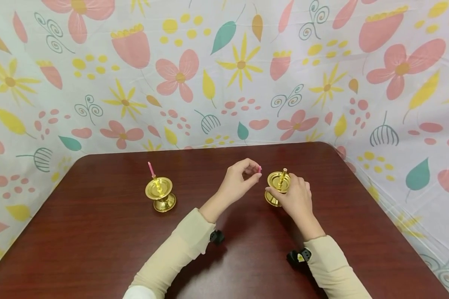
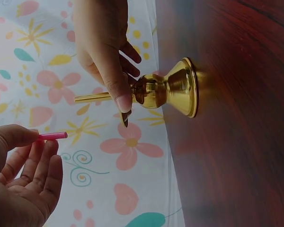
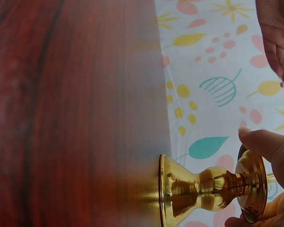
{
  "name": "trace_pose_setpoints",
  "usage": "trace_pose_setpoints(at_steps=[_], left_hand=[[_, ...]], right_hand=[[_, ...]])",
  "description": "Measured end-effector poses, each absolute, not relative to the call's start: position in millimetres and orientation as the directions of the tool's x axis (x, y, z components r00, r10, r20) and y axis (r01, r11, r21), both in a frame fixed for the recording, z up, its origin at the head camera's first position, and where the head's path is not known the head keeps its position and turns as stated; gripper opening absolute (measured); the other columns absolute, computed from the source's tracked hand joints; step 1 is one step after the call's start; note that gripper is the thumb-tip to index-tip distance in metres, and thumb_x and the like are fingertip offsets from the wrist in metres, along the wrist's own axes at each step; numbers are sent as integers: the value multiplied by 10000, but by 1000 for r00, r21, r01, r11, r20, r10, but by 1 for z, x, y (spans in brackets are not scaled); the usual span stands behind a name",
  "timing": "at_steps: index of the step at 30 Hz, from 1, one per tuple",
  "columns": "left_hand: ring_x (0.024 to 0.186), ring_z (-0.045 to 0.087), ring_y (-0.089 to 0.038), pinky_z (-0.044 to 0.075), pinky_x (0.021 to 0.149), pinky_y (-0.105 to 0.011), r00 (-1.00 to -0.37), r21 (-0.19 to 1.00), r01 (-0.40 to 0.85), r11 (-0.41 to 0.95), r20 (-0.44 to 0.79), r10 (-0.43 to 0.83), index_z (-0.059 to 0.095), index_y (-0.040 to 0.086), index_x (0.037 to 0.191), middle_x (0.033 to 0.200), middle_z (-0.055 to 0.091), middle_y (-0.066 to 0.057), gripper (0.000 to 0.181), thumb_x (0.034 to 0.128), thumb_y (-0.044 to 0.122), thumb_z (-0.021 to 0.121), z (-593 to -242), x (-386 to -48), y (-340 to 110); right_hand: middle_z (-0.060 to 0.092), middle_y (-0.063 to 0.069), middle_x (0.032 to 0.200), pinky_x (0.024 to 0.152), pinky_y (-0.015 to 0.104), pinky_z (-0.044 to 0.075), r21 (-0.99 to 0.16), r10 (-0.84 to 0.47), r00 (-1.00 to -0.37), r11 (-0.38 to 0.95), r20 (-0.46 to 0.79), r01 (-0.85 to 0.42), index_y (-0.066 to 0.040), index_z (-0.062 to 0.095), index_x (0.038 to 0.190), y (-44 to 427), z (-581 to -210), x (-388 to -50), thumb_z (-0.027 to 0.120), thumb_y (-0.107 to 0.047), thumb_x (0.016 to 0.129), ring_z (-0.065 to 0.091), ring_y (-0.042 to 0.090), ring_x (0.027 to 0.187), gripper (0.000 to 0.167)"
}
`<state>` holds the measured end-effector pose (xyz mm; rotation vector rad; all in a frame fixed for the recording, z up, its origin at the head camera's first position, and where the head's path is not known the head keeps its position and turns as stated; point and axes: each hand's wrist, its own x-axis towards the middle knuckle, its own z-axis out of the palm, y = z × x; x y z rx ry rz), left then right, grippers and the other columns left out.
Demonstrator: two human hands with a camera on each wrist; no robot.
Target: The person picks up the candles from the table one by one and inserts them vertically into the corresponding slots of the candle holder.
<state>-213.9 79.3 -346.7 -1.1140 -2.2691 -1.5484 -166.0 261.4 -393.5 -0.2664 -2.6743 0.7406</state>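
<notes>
Between thumb and fingertips, my left hand pinches a short pink candle; the rest of its fingers are loosely bent. A brass candle holder stands upright on the table to the right, with a wide dish and a thin upright tube. My right hand grips the rim of that dish, thumb on one side and fingers on the other. The pink candle is apart from the tube, a little left of it in the head view.
On the left of the dark red-brown table stands a second brass candle holder with a slim pink candle upright in its tube. A flower-patterned cloth hangs behind the table and at its sides.
</notes>
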Motion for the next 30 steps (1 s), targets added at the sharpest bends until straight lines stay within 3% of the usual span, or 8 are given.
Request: trace_pose_setpoints(at_steps=[8, 16, 23, 30], left_hand=[[825, 644, -199, 542, 772, -310, -705, 739, 653, 163, 515, 488, 619, 10, 987, 914, 664, -117, 116, 881, 48, 648, -346, -219, 95], [867, 637, -195, 481, 787, -168, -694, 724, 666, 179, 513, 504, 624, 17, 991, 937, 665, -108, 120, 881, 57, 651, -337, -222, 104], [897, 635, -176, 499, 815, -186, -687, 709, 675, 207, 499, 529, 623, 33, 996, 957, 662, -89, 119, 888, 75, 651, -330, -227, 115], [902, 632, -178, 463, 798, -113, -680, 710, 678, 192, 506, 531, 620, 27, 989, 959, 654, -96, 113, 889, 71, 648, -325, -229, 126]], right_hand=[[524, 320, 1115, 874, 570, 380, -528, 275, -918, 845, 285, 89, 131, 461, 1244, 264, -394, -165, 759, -428, 756, 447, 466, 1013, 799], [529, 323, 1120, 869, 563, 381, -528, 268, -920, 845, 287, 81, 130, 464, 1241, 262, -394, -165, 756, -430, 755, 453, 467, 1002, 797], [522, 327, 1128, 866, 563, 387, -516, 256, -924, 853, 284, 78, 138, 452, 1254, 261, -394, -166, 753, -425, 762, 455, 470, 1009, 806], [527, 326, 1127, 865, 571, 388, -518, 257, -921, 852, 293, 73, 135, 462, 1245, 262, -393, -165, 758, -428, 756, 461, 477, 1015, 803]])
